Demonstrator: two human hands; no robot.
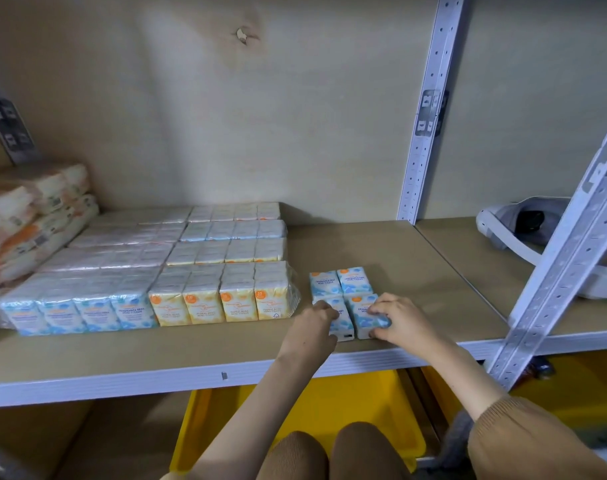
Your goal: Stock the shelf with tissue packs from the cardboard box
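Two small blue-and-white tissue packs stand upright near the front edge of the shelf board (416,265). My left hand (314,325) grips the left pack (342,318), and my right hand (402,318) grips the right pack (362,315). Directly behind them stand two more blue packs (342,281) side by side. To the left sit wrapped rows of yellow packs (222,303) and blue packs (77,311), with several more rows behind. No cardboard box is in view.
Larger soft tissue bundles (35,216) are piled at the far left. A white perforated upright (554,271) crosses the right foreground, another stands at the back (426,112). A white-and-grey object (523,230) lies on the right shelf. Yellow bins (329,410) sit below.
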